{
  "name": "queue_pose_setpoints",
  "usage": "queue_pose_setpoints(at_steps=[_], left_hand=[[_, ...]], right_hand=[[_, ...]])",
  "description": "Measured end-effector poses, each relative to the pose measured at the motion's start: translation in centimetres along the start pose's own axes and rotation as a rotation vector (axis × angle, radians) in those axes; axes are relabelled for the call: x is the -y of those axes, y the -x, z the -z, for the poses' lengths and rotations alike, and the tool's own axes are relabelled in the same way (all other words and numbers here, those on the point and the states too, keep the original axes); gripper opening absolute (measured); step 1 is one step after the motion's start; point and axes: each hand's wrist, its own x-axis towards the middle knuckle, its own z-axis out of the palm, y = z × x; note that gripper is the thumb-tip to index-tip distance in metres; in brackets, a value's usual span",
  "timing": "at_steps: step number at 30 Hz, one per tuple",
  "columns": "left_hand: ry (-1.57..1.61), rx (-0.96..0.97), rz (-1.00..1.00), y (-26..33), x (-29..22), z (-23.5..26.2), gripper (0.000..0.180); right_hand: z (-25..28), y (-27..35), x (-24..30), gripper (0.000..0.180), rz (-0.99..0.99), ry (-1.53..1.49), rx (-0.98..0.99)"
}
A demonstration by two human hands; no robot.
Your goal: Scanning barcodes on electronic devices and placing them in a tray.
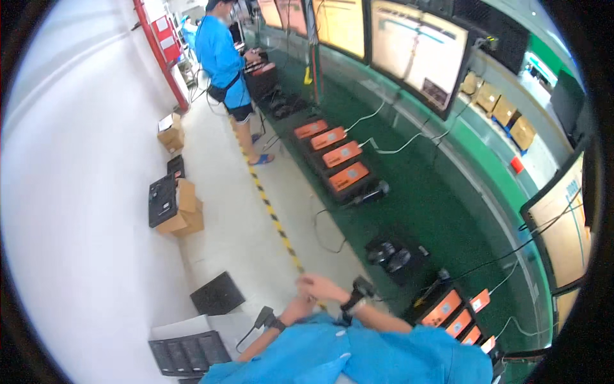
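In front of my body, above the pale floor, my two hands meet. My right hand (323, 288) is closed, its curled fingers against the left hand; whatever they hold, if anything, cannot be made out. Below it is my left hand (298, 308), its fingers mostly hidden behind the right. Each wrist wears a black strapped device: a left wrist device (268, 319) with a cable hanging from it, and a right wrist device (359, 296). Both arms have blue sleeves. Neither hand touches the green bench (441, 221) to the right.
Orange flat boxes (342, 155) sit in a black tray on the bench, some with white cables. Black computer mice (390, 255) lie nearer; another tray of orange boxes (442, 308) is at right. Monitors (419, 48) line the bench. Cartons (182, 211) and black trays (189, 353) stand left. A co-worker (220, 57) stands ahead.
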Motion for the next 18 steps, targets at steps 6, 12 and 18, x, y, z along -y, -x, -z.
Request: queue_pose_setpoints(at_steps=[6, 12, 18], left_hand=[[0.242, -0.152, 0.174, -3.4, 9.5, 6.6, 0.031], [0.631, 0.027, 0.207, -10.1, 13.0, 13.3, 0.029], [0.592, -0.106, 0.132, -20.0, 18.8, 21.3, 0.024]], right_hand=[[1.0, -19.1, 5.1, 0.04, 0.065, -0.281, -0.046], [23.9, -32.2, 3.0, 0.023, 0.149, 0.463, -1.0], [42.4, -33.1, -7.2, 0.05, -0.24, 0.6, -1.671]])
